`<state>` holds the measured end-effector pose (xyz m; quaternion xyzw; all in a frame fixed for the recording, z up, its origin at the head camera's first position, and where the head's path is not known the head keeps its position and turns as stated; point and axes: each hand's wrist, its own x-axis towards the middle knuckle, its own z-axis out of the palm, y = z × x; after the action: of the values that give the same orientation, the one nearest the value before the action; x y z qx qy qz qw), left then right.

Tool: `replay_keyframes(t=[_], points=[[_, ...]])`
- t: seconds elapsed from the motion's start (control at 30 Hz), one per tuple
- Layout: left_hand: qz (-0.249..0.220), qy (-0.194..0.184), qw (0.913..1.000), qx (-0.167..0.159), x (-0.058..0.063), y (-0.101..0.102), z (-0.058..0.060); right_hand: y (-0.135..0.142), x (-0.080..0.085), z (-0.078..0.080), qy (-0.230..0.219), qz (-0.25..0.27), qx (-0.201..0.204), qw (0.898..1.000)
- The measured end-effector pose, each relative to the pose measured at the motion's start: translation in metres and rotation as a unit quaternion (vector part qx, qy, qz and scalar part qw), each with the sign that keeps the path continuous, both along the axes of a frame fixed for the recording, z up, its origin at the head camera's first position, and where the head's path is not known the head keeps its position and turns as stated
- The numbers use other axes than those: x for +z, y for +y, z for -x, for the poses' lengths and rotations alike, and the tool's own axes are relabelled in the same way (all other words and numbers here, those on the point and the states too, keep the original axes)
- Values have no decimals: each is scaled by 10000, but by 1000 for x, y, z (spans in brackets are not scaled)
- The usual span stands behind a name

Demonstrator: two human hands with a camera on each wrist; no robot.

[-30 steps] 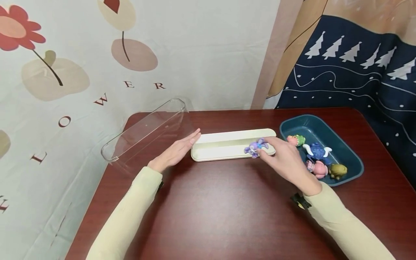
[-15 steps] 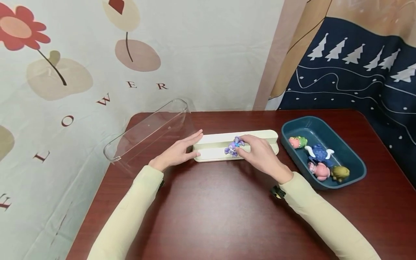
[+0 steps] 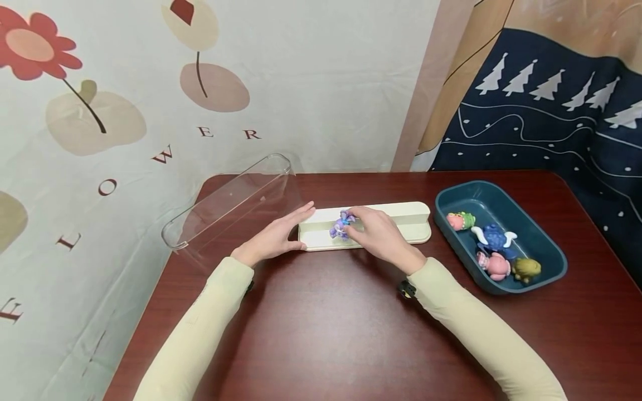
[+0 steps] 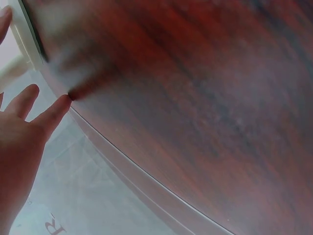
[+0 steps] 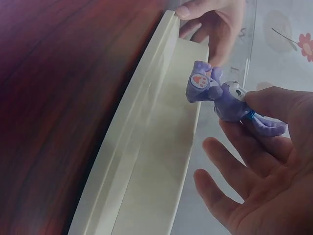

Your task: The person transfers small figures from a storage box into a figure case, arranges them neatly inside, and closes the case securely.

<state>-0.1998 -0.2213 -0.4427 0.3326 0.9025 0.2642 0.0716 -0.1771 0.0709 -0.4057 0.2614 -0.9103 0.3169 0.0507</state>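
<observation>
A purple long-eared toy figure (image 5: 227, 103) is pinched between the thumb and fingers of my right hand (image 3: 378, 234). In the head view it overlaps the left part of a long cream stepped stand (image 3: 391, 220). The right wrist view shows an orange paw print on the figure's foot and a blue bow by its ears. My left hand (image 3: 276, 234) lies at the stand's left end, fingers extended and thumb right at its edge. The same left hand (image 4: 24, 142) shows spread fingers in the left wrist view.
A clear plastic cover (image 3: 225, 211) stands at the table's back left. At the right is a dark teal bin (image 3: 539, 234) with several toys, among them a blue figure (image 3: 494, 238) and an olive one (image 3: 526, 269). A printed curtain (image 3: 321, 83) hangs behind the table.
My right hand has carried the purple figure leftward along the stand, from its right end to its left part. The left hand has stayed at the stand's left end, its thumb now showing at the edge.
</observation>
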Motion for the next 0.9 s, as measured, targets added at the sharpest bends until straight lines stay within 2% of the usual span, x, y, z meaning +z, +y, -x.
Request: replay_keyframes(t=[0.2,0.47,0.9], points=[[-79,5,10000,-10,0,0,0,-20,-2,3,83,-204,229,9995],[-186,-16,9998,-49,-1,-2,-1,-41,-4,6,441,-517,490,9965],[-230,-60,9997,-111,-2,-2,-1,-55,-4,5,262,-869,433,9949]])
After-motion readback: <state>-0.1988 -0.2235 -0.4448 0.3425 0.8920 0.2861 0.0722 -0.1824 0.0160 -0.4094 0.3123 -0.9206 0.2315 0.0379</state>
